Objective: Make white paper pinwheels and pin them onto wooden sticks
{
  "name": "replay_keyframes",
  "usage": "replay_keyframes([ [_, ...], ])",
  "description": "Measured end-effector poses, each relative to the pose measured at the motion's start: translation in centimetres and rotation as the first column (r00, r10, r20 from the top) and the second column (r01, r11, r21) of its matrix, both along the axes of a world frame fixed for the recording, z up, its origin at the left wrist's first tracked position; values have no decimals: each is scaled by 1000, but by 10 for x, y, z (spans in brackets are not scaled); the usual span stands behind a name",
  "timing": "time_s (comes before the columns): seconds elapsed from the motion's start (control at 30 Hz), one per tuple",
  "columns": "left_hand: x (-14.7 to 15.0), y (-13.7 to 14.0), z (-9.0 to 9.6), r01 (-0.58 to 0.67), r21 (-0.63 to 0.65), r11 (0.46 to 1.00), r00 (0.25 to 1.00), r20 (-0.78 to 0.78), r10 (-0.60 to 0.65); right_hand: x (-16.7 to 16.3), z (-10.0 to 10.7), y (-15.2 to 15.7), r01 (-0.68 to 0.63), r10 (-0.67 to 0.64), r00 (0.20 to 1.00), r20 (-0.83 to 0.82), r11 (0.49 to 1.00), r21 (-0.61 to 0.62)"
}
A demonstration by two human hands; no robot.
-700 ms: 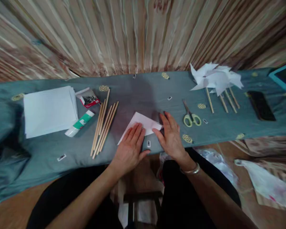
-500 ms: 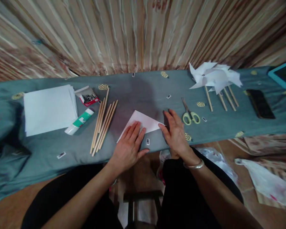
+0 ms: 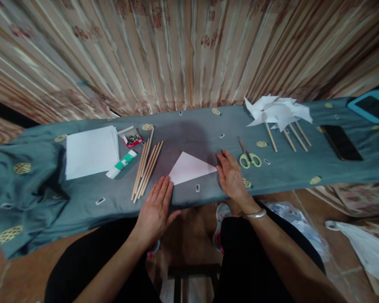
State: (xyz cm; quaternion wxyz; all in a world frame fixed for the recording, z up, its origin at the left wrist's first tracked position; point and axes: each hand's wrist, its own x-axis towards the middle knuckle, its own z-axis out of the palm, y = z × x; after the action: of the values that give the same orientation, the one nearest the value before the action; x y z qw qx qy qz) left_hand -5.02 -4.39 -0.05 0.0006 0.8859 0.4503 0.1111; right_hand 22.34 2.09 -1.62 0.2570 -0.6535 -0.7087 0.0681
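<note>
White paper triangle [image 3: 191, 169] lies between your fingertips. Left hand [image 3: 154, 206]: fingers straight, flat at its near-left corner, gripping nothing. Right hand [image 3: 232, 176]: fingers half curled by the opposite tip; cannot tell if pinching. Judged light, easily creased; best held by edges beside your fingertips.

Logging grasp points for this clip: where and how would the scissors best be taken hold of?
Probably by the pale green handle loops, coming from the person's near side with the right hand, the closer one. The scissors lie flat, loops toward the person, blades pointing away toward the curtain.
</note>
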Motion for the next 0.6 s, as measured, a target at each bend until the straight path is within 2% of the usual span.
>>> replay_keyframes([
  [0.2,-16,-22,-2,-76,53,996,996,60,72,4,4,1,-12,12,997,-77,1000,-6],
  [0.33,-20,-29,-1,-112,41,993,984,141,105,1,12,-2,-112,107,991,-76,992,-64],
  [0.43,-18,-28,2,-152,-5,988,966,211,150,-3,16,-3,-181,176,983,-56,978,-104],
  [0.6,-11,-16,9,-169,-136,976,919,337,206,-8,17,-2,-214,202,964,-171,975,-58],
])
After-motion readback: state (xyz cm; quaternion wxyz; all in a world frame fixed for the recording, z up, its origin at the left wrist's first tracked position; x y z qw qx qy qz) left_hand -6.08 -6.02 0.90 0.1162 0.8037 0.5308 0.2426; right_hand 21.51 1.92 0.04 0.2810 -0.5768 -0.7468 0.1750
